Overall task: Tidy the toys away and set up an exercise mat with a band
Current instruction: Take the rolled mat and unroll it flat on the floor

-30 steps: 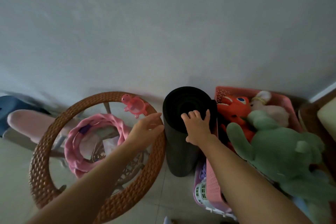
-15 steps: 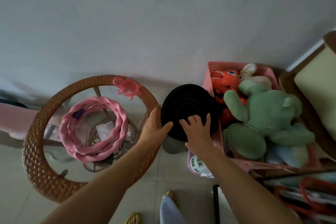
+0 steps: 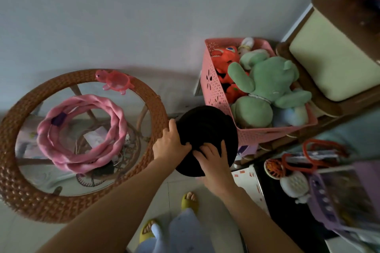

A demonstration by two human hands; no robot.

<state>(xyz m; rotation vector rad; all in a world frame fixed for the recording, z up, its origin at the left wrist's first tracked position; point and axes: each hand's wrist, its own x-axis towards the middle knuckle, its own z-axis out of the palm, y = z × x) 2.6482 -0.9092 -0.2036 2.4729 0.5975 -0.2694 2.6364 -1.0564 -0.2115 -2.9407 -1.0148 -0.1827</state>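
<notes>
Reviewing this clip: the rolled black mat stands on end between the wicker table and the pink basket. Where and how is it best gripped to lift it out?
Probably at the top rim of the rolled black mat, from above, one hand each side. It stands upright, hemmed in by the wicker table and pink basket, so only the top is free. The left hand and right hand grip there.

Both bare forearms reach forward and up from the bottom edge, converging toward the middle. The left hand is cupped against the left side of the rolled black foam exercise mat, thumb raised along its rim, fingers curled onto its top. The right hand grips the near edge of the roll, fingers bent over the rim, thumb out to the right.
</notes>
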